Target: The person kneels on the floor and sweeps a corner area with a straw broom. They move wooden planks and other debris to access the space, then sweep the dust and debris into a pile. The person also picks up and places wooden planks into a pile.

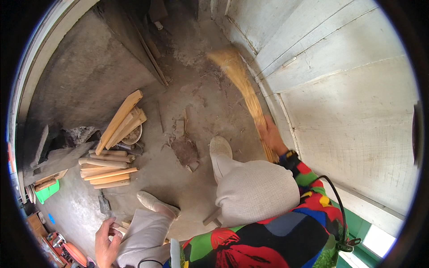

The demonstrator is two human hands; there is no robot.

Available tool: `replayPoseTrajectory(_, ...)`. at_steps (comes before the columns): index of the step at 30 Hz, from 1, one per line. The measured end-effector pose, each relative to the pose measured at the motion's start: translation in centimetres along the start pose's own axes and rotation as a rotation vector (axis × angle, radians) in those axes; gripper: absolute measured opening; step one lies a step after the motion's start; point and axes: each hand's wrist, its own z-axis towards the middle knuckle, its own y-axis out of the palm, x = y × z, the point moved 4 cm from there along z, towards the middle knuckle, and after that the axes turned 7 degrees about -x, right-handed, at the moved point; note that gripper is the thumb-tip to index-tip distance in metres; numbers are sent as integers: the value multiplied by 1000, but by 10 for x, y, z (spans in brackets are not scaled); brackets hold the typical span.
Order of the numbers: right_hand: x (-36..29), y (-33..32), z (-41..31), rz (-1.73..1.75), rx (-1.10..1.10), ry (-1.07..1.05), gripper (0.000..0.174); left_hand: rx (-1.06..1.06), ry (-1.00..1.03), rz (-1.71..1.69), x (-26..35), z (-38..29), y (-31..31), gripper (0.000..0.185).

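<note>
My right hand (270,134) grips a straw hand broom (246,88) by its bound handle. The broom's blurred tip touches or hovers just over the dusty floor near the base of the white wall. My left hand (108,243) is at the lower left beside my knee, its fingers loosely bent and apart, and I see nothing in it. Between my feet and the far corner, a flat dust-covered object (184,150), perhaps a dustpan, lies on the concrete floor (181,184). Dirt and bits of straw are scattered around it.
Split firewood (119,124) leans over a bowl (133,134) at the left, with more wood sticks (107,176) stacked nearby. A sooty stove opening (63,144) is behind them. The white panelled wall (338,110) bounds the right. A green container (48,191) stands at far left.
</note>
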Motion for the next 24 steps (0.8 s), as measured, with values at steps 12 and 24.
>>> replayPoseTrajectory(12,56,-3,-90,-128,76,101,37,-1,33,3,-6,-1,0,49)
replayPoseTrajectory(24,86,12,-101,-112,94,105,39,-6,3,-8,-8,-2,2,47)
